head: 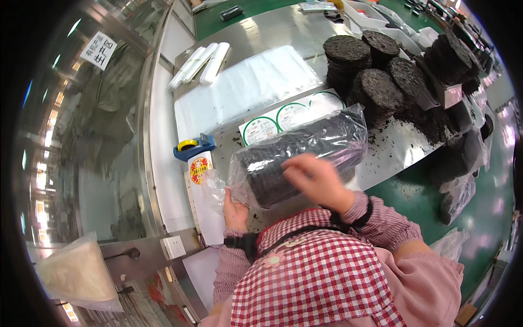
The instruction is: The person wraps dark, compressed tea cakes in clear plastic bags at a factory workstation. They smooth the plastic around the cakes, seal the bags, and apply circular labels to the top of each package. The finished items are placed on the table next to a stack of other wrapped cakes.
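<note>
On the metal table before me lies a clear plastic bag (347,122) packed with a long stack of dark round dried cakes (265,175), apparently seaweed. My left hand (236,212) pinches the loose, gathered plastic at the bag's left end. Above the bag's near side, my right hand (314,180) is blurred, its fingers bent; whether it touches the plastic cannot be told. Behind the bag is a sheet of round green-edged labels (292,116), partly covered by it. Close to the bag's left end sits a blue tape dispenser (194,146) with a yellow roll.
Flat clear bags (245,92) and rolled plastic bundles (214,63) lie farther back. Several stacks of dark cakes (378,92) stand at the right, with loose crumbs (429,126) around them. A round red-and-yellow sticker (200,169) is below the dispenser. A glass partition (110,163) borders the left side.
</note>
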Tool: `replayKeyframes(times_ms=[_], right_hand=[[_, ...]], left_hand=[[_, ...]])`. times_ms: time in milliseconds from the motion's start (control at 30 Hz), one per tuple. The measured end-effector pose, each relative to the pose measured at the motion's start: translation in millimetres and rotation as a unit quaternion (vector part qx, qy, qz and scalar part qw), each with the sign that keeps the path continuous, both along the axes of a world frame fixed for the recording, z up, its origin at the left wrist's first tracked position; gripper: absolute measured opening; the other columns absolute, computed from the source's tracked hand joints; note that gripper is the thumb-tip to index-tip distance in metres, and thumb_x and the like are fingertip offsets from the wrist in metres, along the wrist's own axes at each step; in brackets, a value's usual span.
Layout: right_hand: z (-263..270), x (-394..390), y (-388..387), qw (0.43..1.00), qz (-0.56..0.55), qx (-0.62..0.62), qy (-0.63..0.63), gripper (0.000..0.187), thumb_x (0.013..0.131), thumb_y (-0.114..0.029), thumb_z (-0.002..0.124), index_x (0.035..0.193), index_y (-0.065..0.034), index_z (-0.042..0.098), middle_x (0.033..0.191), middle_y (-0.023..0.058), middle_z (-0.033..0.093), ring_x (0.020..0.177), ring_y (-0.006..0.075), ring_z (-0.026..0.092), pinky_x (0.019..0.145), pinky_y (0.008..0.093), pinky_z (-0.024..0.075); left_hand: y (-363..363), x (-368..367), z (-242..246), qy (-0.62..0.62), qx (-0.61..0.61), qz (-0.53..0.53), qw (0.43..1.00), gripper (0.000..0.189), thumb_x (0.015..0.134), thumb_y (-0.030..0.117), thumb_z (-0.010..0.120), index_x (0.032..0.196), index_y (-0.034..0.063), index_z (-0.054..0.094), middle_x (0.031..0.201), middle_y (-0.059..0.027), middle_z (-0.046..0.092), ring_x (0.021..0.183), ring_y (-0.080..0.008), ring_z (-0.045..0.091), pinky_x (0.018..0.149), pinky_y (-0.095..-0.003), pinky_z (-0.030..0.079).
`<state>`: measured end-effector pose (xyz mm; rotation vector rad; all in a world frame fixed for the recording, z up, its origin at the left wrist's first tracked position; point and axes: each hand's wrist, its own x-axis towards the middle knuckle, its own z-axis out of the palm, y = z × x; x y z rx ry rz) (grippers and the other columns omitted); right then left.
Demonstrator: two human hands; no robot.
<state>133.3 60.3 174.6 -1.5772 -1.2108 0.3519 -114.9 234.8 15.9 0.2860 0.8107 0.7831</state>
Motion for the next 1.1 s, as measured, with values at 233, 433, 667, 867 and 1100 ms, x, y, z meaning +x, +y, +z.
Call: replayKeyframes(times_ms=[233,433,667,867,1100], right_hand=[[-142,178,-42,0.922,-0.315,-0.200,-0.101,0.070,0.086,-0.045,0.072,0.130,0.0061,0.054,0.126,0.0256,0.058,0.120,0.0375,0.055,0.103,0.0422,0.0424],[-168,221,-15,0.904,-0.198,-0.210,0.316,0.094,0.086,-0.058,0.070,0.143,0.0110,0.042,0.139,0.0203,0.052,0.128,0.0240,0.051,0.108,0.0315,0.0365],[-165,186,11,0.888,-0.169,-0.180,0.388,0.051,0.096,-0.037,0.067,0.123,0.0052,0.064,0.110,0.0066,0.068,0.099,0.0115,0.060,0.088,0.0247,0.0460],[-160,163,-46,0.914,-0.221,-0.152,0.305,0.043,0.101,-0.032,0.060,0.124,0.0050,0.062,0.115,0.0052,0.066,0.102,0.0116,0.058,0.090,0.0260,0.0454],[-164,169,-60,0.894,-0.190,-0.188,0.360,0.056,0.100,-0.046,0.057,0.129,0.0017,0.060,0.121,0.0050,0.062,0.107,0.0128,0.055,0.091,0.0294,0.0452]], left_hand=[[11,-66,-136,0.218,0.254,-0.102,0.937,0.043,0.104,0.033,0.043,0.135,0.0065,0.056,0.136,-0.0101,0.060,0.125,-0.0262,0.057,0.106,-0.0423,0.046],[10,-30,-116,0.149,0.014,0.000,0.989,0.050,0.105,0.041,0.040,0.139,0.0070,0.054,0.138,-0.0076,0.058,0.124,-0.0271,0.057,0.107,-0.0423,0.044],[-7,-4,-75,0.169,-0.020,0.020,0.985,0.064,0.102,0.057,0.035,0.142,0.0102,0.052,0.138,-0.0091,0.057,0.124,-0.0287,0.056,0.105,-0.0461,0.045],[-26,10,-17,0.295,-0.075,0.007,0.953,0.069,0.100,0.062,0.034,0.142,0.0104,0.051,0.140,-0.0103,0.056,0.126,-0.0299,0.055,0.104,-0.0459,0.047],[-24,-21,-87,0.402,0.127,-0.135,0.897,0.045,0.096,0.029,0.050,0.134,0.0047,0.053,0.128,-0.0125,0.061,0.116,-0.0278,0.058,0.096,-0.0411,0.048]])
